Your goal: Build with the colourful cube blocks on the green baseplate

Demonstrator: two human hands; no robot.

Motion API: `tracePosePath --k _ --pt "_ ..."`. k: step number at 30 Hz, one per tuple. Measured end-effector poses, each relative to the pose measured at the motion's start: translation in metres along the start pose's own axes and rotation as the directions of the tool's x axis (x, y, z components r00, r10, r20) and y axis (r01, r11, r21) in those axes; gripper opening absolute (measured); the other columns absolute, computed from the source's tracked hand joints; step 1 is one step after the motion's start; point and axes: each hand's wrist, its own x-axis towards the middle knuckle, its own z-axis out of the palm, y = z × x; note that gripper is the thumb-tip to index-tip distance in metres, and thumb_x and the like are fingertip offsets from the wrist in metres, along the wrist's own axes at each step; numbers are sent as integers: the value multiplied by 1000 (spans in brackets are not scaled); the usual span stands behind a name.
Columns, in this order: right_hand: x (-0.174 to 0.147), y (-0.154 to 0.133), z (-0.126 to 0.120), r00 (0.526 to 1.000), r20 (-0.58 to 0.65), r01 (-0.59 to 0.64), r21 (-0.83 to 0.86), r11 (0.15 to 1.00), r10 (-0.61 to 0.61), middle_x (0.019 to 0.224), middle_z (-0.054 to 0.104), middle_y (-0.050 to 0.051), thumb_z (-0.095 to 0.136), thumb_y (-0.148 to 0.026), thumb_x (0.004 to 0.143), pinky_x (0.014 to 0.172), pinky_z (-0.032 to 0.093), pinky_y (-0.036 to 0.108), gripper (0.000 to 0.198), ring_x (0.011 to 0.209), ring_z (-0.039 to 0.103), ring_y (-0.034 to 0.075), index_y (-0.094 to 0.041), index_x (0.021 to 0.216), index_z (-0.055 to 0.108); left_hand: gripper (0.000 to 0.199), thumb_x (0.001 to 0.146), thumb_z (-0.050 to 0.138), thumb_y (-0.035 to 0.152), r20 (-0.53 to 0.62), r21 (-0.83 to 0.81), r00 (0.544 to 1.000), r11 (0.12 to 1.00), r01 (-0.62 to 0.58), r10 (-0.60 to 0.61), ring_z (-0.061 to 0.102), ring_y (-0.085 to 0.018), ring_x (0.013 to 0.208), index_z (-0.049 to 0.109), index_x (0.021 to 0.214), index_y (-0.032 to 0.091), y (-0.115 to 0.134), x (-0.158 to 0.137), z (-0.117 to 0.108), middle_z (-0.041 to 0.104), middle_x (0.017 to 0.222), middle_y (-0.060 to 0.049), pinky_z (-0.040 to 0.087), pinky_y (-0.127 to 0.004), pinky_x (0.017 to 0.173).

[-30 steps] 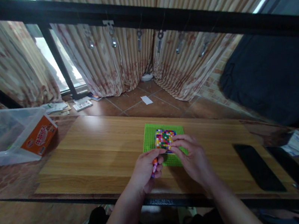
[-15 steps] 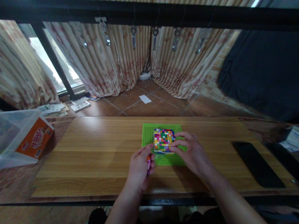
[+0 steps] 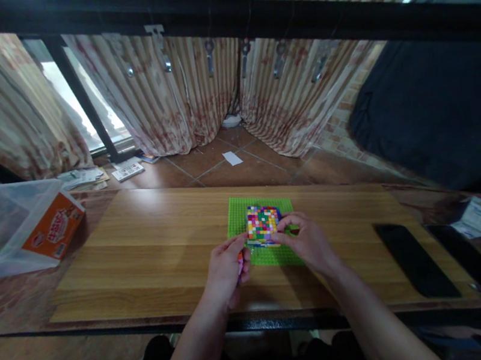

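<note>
A many-coloured block of small toy bricks (image 3: pixel 262 223) sits on a green studded baseplate (image 3: pixel 236 208) on the wooden board. My left hand (image 3: pixel 227 266) is closed around several loose toy bricks (image 3: pixel 240 259), orange and purple ones showing at its curled fingers. Its thumb and forefinger tips reach the block's front left corner. At the front right corner, my right hand (image 3: pixel 308 243) has its thumb against the block and its forefinger bent along the right side. Whether a small single brick lies between those fingertips is hidden.
A clear plastic bin (image 3: pixel 14 225) with an orange label stands at the left. To the right lie a black phone-like slab (image 3: pixel 416 261), a second dark slab (image 3: pixel 474 258) and a crumpled packet (image 3: pixel 478 216). A black metal bar (image 3: pixel 214 17) with hanging hooks crosses above.
My right thumb and forefinger have drawn closer together at the block's right side. The left hand keeps its grip on the loose bricks. The view has shifted slightly.
</note>
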Motion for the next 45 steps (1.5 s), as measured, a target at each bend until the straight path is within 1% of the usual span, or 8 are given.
tracePosePath --k 6,11,18,24,28,34,40,45 --pt "-1 -5 4 1000 -4 -22 1 1000 22 91 63 5 75 -37 66 84 45 39 18 88 61 22 -21 65 66 28 64 74 33 -3 5 1000 1000 -5 5 34 -3 36 63 81 13 -1 1 -1 47 51 6 17 -17 35" --pt "-3 -3 0 998 -58 -7 -5 1000 7 100 65 6 74 -43 68 86 45 41 20 96 61 24 -23 67 70 31 66 73 33 -18 -73 1000 997 12 -14 35 -3 38 64 88 12 0 2 -5 48 54 6 17 -16 36" --pt "-1 -17 -9 976 -217 21 221 975 28 94 65 7 69 -39 75 77 49 36 20 95 62 23 -21 66 68 29 83 58 37 12 -152 998 987 59 -57 36 -3 38 64 89 9 3 0 -5 48 56 3 19 -15 35" --pt "-23 -55 10 966 66 239 146 960 -250 104 64 5 63 -32 85 89 48 38 13 101 61 20 -27 89 74 41 84 55 52 59 -152 997 987 49 -40 36 -3 37 61 82 12 -2 1 -1 49 54 2 18 -15 35" --pt "-32 -72 19 929 216 294 67 954 -301 106 63 3 64 -27 85 94 46 40 18 104 58 20 -30 101 72 47 79 57 62 31 -128 999 991 41 -37 36 -4 36 57 76 15 -7 1 1 48 51 4 20 -16 35" --pt "-33 -71 26 955 181 221 95 971 -236 96 66 2 65 -20 83 89 46 38 11 95 60 18 -27 78 73 44 79 59 58 29 -26 1000 1000 -10 11 37 -5 37 59 74 14 -11 2 0 44 46 5 21 -18 36" --pt "-25 -57 24 999 44 6 384 923 -24 82 70 1 70 -31 78 75 49 33 8 80 63 17 -24 79 73 32 74 68 45 153 -101 988 995 9 7 36 -3 39 57 73 14 -3 -4 1 53 58 2 19 -15 35" --pt "-23 -56 22 995 42 -96 434 896 87 75 71 1 71 -37 75 71 49 33 14 72 64 18 -23 75 73 29 69 75 37 256 -38 965 998 -44 52 31 -1 39 56 75 15 -1 -10 4 51 60 5 17 -15 35"
